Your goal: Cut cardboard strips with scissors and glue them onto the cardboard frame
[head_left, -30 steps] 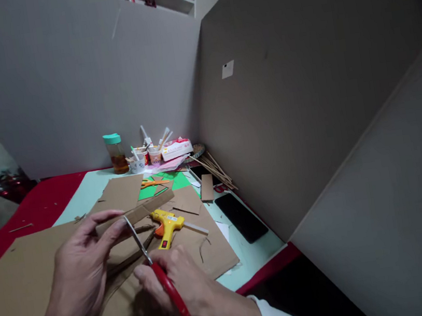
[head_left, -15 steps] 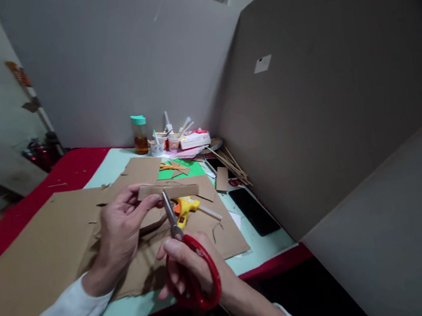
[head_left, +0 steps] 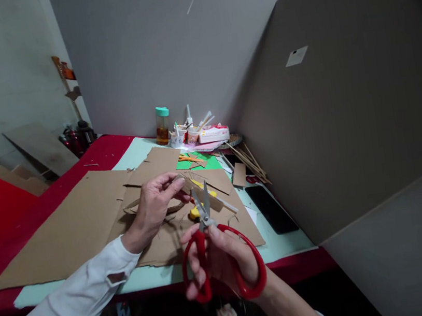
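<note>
My left hand (head_left: 162, 199) pinches one end of a narrow cardboard strip (head_left: 217, 204), which slants down to the right above the table. The red-handled scissors (head_left: 206, 217) are in my right hand (head_left: 225, 258), thumb and fingers through the loops. Their blades are spread and point up, close to the strip. Partly hidden behind strip and blades lies a yellow glue gun (head_left: 195, 212). Beneath my hands are large cardboard sheets (head_left: 74, 219), and a curved cardboard strip (head_left: 131, 207) lies beside my left hand.
A black phone (head_left: 271, 209) lies at the right table edge. Behind it are wooden sticks (head_left: 248, 160) and a small cardboard piece (head_left: 239, 175). At the back stand a jar (head_left: 162, 126), cups (head_left: 193, 136) and a tissue pack (head_left: 214, 134). Grey partitions (head_left: 165, 54) rise behind.
The scissor blades have opened and moved off the strip's middle. The strip has turned from level to slanting down right. The whole view has shifted, so things sit farther right.
</note>
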`<action>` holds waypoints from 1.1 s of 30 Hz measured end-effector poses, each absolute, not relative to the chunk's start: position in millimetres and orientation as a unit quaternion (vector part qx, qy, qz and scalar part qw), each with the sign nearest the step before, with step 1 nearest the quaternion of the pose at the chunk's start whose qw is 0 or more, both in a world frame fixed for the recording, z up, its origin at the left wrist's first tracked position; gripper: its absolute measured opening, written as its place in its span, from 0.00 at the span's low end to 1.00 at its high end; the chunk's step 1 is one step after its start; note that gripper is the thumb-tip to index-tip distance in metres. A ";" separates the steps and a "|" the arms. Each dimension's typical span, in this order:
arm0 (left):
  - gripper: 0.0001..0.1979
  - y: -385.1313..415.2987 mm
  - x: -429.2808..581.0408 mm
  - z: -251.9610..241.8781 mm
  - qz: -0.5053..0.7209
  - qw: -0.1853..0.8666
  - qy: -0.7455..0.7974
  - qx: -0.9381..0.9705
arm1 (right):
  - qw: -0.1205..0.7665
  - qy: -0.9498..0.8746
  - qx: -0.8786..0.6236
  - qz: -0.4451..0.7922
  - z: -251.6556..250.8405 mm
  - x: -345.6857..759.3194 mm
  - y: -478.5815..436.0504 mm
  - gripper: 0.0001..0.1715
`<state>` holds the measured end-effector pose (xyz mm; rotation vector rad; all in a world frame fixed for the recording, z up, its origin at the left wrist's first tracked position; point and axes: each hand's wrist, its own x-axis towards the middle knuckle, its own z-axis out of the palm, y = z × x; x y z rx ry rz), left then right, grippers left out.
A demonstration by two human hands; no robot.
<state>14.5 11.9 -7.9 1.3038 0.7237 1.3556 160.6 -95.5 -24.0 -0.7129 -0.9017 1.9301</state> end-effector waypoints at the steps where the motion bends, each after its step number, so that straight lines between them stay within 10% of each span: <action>1: 0.09 11.9 14.6 -7.6 0.566 0.533 0.307 0.549 | 0.421 -0.359 -0.285 0.783 -23.6 162.6 -95.2 0.36; 20: 0.04 36.5 -13.1 25.4 0.544 0.357 0.403 0.644 | 0.222 -0.598 -0.460 0.618 24.3 187.8 -49.9 0.38; 33: 0.10 39.9 -3.4 -2.9 0.578 0.516 0.356 0.522 | 0.228 -0.497 -0.401 0.735 5.2 186.8 -24.7 0.43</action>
